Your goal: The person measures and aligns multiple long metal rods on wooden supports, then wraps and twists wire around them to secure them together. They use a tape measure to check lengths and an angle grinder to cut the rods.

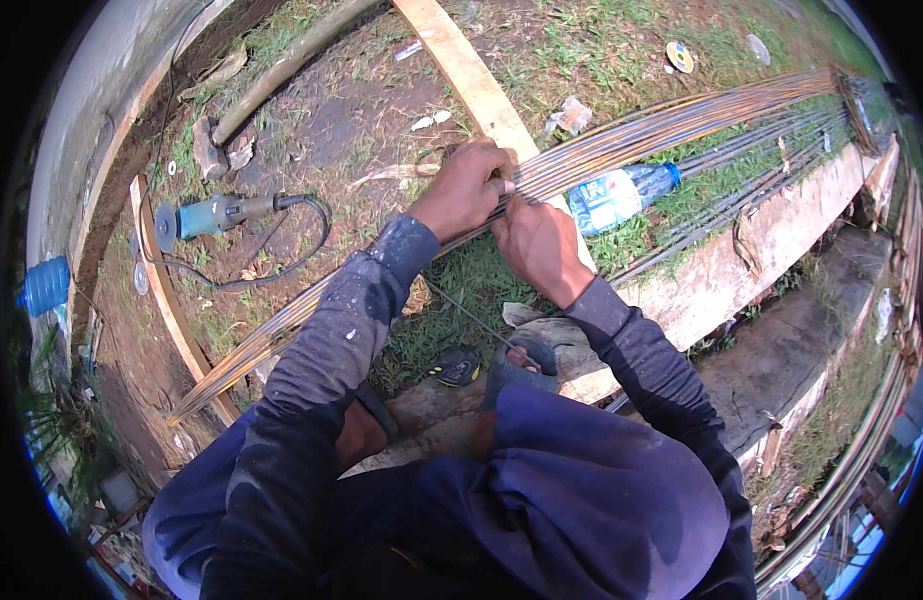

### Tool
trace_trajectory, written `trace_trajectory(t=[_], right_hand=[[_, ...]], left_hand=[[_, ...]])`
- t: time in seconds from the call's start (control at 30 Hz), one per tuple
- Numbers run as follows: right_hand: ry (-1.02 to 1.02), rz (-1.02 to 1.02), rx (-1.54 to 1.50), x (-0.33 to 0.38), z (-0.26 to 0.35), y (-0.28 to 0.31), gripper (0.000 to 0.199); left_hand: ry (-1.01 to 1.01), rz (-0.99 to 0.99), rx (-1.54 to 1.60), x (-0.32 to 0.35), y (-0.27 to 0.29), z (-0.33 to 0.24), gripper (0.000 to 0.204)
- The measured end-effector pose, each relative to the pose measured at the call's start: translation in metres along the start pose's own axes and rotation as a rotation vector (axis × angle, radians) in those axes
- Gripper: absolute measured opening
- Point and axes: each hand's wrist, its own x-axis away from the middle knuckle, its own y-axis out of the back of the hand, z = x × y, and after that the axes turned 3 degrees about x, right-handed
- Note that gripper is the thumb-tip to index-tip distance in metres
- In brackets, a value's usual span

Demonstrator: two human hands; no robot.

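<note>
A long bundle of thin, rusty steel rods (682, 112) runs slantwise from the lower left to the upper right. My left hand (464, 188) is closed over it from the far side, fingers curled around the rods. Close beside it, my right hand (542, 245) is closed at the bundle's near side, with its fingertips almost meeting the left hand's. Whether a small piece is pinched between the fingertips is hidden. A clear plastic bottle with a blue cap (622, 198) lies just right of my right hand, beneath the bundle's edge.
A wooden plank (472, 75) passes under the bundle. An angle grinder (217, 215) with its cord lies at left, near a pole (292, 65). A tape measure (455, 366) sits by my feet. More dark rods (722, 215) lie along a board (722, 270) at right.
</note>
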Motion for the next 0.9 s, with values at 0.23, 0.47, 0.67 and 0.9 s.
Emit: trace_trajectory(t=[0.23,0.47,0.67,0.9], right_hand=[[-0.195,-0.17,0.026,-0.001,0.038,-0.026,0.029],[-0.249,-0.214,-0.195,0.006,0.031,-0.016,0.026],[0.009,-0.418,-0.134,0.022,-0.009,0.011,0.014],[0.493,-0.299,0.261,-0.006,-0.024,0.031,0.021]], left_hand=[[-0.244,0.615,-0.278,-0.054,0.018,-0.005,0.012],[-0.132,0.791,-0.36,-0.072,0.015,-0.025,0.008],[0.048,0.539,-0.015,-0.039,0.018,0.004,0.014],[0.142,0.227,0.019,-0.018,0.027,0.004,0.025]])
